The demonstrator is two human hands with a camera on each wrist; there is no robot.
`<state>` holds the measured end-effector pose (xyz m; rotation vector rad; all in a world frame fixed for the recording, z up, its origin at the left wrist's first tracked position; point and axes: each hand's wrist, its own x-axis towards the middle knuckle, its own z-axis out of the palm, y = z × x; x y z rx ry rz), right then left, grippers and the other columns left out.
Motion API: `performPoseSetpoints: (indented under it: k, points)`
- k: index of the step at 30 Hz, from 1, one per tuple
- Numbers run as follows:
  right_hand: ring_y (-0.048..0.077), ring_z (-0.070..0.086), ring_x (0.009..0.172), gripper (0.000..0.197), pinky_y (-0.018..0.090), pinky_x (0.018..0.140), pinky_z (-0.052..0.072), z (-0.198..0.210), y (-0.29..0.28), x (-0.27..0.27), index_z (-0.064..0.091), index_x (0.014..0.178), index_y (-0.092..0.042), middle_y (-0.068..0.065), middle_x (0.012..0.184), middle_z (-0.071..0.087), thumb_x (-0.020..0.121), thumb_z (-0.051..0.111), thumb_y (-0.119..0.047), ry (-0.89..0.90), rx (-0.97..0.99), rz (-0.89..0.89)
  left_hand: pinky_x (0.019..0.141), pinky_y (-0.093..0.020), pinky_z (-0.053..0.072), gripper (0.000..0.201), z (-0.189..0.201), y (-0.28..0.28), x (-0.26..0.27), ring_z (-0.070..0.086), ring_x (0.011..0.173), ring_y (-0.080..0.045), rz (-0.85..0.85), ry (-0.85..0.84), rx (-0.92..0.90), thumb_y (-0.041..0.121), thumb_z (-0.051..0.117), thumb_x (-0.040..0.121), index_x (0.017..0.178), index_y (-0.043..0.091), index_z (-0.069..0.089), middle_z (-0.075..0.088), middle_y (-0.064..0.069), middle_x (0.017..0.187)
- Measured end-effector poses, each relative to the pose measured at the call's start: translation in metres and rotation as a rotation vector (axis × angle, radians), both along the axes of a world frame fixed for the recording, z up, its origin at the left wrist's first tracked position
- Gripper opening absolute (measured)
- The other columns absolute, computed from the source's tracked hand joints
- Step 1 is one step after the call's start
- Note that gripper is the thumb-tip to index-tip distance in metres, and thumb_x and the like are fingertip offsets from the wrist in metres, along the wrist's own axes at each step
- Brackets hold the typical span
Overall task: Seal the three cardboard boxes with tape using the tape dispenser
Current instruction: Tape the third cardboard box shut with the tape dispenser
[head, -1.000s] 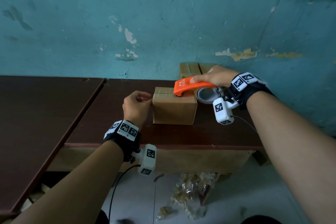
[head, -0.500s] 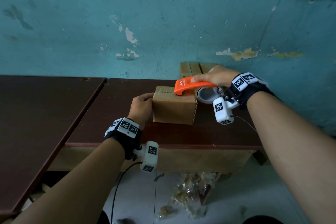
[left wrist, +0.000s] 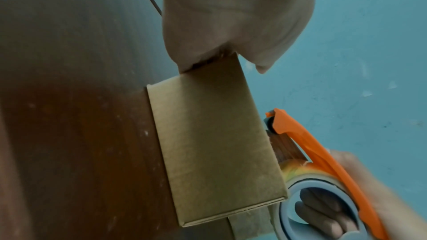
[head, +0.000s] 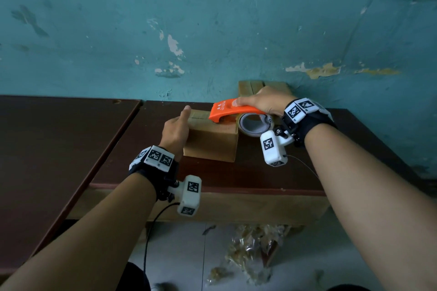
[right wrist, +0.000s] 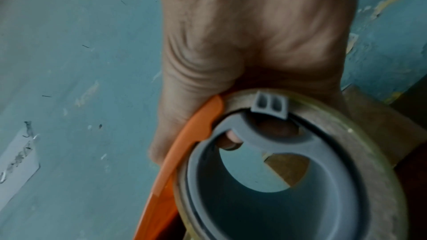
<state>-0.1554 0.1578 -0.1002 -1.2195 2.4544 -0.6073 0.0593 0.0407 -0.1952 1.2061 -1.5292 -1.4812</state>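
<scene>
Only two cardboard boxes show up for me: the front box (head: 210,142) in the middle of the worktop (head: 142,149), and a back box (head: 250,87) at about 1 o'clock from it, mostly hidden behind my right hand (head: 262,104) and pushed against the teal wall (head: 212,19). A third box I can't find in any view. One tape dispenser (head: 233,111), orange, with one tape roll (head: 254,125) hanging off the front box's right edge; its nose sits on the box top, and the blade end is too small to make out from the head view. My right hand is wrapped around the dispenser, thumb on top, and the left wrist view shows fingers poking through the roll's grey core. The right wrist view is blurry and mostly hand and roll. My left hand (head: 176,130) is pressed against the box's left side at 9 o'clock with the thumb up along the top edge; fingers are behind the box, so how curled they are I can't tell. The box sits back from the worktop's front edge, bare wood on its left, and a second worktop (head: 47,149) butts up at 9 o'clock. There's crumpled plastic (head: 248,250) on the floor below.
</scene>
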Motion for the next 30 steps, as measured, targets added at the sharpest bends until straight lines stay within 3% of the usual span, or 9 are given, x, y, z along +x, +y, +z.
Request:
performPoseSetpoints:
  k: [2, 4, 5, 7, 11, 15, 19, 23, 30]
  points:
    - [0.019, 0.059, 0.060, 0.063, 0.030, 0.060, 0.042, 0.001, -0.008, 0.012, 0.063, 0.080, -0.014, 0.004, 0.071, 0.066, 0.079, 0.073, -0.076, -0.001, 0.005, 0.015, 0.099, -0.038, 0.047, 0.043, 0.001, -0.009, 0.007, 0.060, 0.104, -0.024, 0.016, -0.044, -0.018, 0.057, 0.056, 0.104, 0.082, 0.021, 0.061, 0.062, -0.002, 0.098]
    - [0.020, 0.062, 0.063, 0.065, 0.031, 0.063, 0.043, 0.000, -0.016, 0.021, 0.065, 0.083, -0.014, 0.004, 0.074, 0.068, 0.077, 0.074, -0.078, -0.014, -0.001, 0.030, 0.105, -0.041, 0.048, 0.048, 0.001, -0.017, 0.013, 0.061, 0.119, -0.029, 0.023, -0.094, -0.058, 0.060, 0.062, 0.099, 0.110, 0.015, 0.075, 0.066, -0.007, 0.117]
    - [0.020, 0.061, 0.062, 0.064, 0.031, 0.063, 0.043, -0.001, -0.020, 0.025, 0.065, 0.082, -0.015, 0.004, 0.073, 0.068, 0.076, 0.074, -0.077, -0.022, -0.005, 0.040, 0.102, -0.038, 0.048, 0.055, 0.003, -0.019, 0.016, 0.061, 0.122, -0.029, 0.040, -0.124, -0.079, 0.059, 0.065, 0.098, 0.126, 0.013, 0.074, 0.066, -0.008, 0.125]
    - [0.019, 0.059, 0.061, 0.061, 0.031, 0.062, 0.042, -0.002, -0.027, 0.033, 0.062, 0.080, -0.015, 0.004, 0.072, 0.065, 0.078, 0.075, -0.075, -0.035, -0.012, 0.057, 0.094, -0.034, 0.047, 0.059, 0.006, -0.023, 0.019, 0.062, 0.118, -0.026, 0.070, -0.168, -0.106, 0.058, 0.070, 0.094, 0.133, 0.013, 0.072, 0.067, -0.007, 0.131]
    - [0.018, 0.061, 0.061, 0.060, 0.028, 0.059, 0.043, 0.000, -0.030, 0.041, 0.065, 0.086, -0.014, 0.004, 0.075, 0.068, 0.081, 0.075, -0.073, -0.036, -0.008, 0.070, 0.086, -0.035, 0.048, 0.065, 0.007, -0.026, 0.020, 0.063, 0.105, -0.027, 0.086, -0.275, -0.136, 0.075, 0.072, 0.083, 0.108, 0.015, 0.077, 0.069, -0.005, 0.109]
    - [0.018, 0.066, 0.059, 0.060, 0.030, 0.068, 0.054, -0.001, -0.033, 0.039, 0.070, 0.083, -0.015, 0.001, 0.067, 0.073, 0.078, 0.075, -0.074, -0.067, -0.004, 0.075, 0.083, -0.035, 0.051, 0.064, 0.004, -0.025, 0.018, 0.068, 0.104, -0.028, 0.113, -0.313, -0.154, 0.075, 0.074, 0.081, 0.104, 0.016, 0.078, 0.073, -0.007, 0.105]
    - [0.010, 0.066, 0.045, 0.054, 0.016, 0.046, 0.048, 0.005, -0.026, 0.037, 0.074, 0.089, -0.012, -0.002, 0.061, 0.074, 0.086, 0.074, -0.066, -0.131, 0.020, 0.102, 0.082, -0.032, 0.048, 0.062, 0.003, -0.029, 0.018, 0.065, 0.099, -0.026, 0.115, -0.335, -0.150, 0.072, 0.075, 0.083, 0.110, 0.016, 0.077, 0.072, -0.007, 0.108]
    - [0.019, 0.071, 0.060, 0.055, 0.029, 0.069, 0.059, 0.006, -0.024, 0.036, 0.072, 0.103, -0.007, 0.006, 0.075, 0.079, 0.091, 0.072, -0.061, -0.227, 0.040, 0.172, 0.081, -0.032, 0.046, 0.059, 0.003, -0.031, 0.019, 0.065, 0.098, -0.027, 0.095, -0.344, -0.142, 0.070, 0.074, 0.085, 0.107, 0.015, 0.077, 0.072, -0.008, 0.108]
    - [0.019, 0.068, 0.059, 0.056, 0.032, 0.072, 0.055, -0.003, -0.022, 0.028, 0.071, 0.092, -0.009, 0.007, 0.066, 0.073, 0.091, 0.069, -0.065, -0.252, 0.060, 0.207, 0.084, -0.034, 0.050, 0.061, 0.003, -0.034, 0.021, 0.067, 0.100, -0.028, 0.067, -0.373, -0.140, 0.073, 0.073, 0.083, 0.108, 0.016, 0.076, 0.072, -0.008, 0.111]
